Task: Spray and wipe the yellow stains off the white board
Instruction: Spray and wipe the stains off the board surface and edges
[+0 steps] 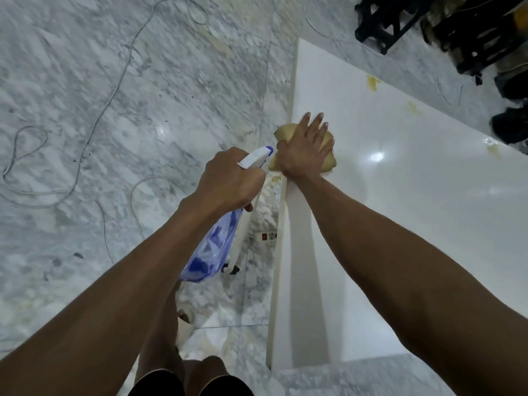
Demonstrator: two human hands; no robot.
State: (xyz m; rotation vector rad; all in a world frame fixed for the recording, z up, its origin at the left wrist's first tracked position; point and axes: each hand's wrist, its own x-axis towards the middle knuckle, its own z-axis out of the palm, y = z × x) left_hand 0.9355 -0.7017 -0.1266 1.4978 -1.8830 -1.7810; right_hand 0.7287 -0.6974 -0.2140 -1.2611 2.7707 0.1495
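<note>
The right hand [304, 150], fingers flat, presses the cloth [328, 161] on the white board [400, 195]; remaining yellow stains [373, 82] lie far-right of it. The left hand [228, 181] grips the spray bottle [213, 247].

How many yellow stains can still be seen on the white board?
3: one near the far edge, one further right, one at the right edge. Another may hide under the cloth beneath the right hand.
</note>
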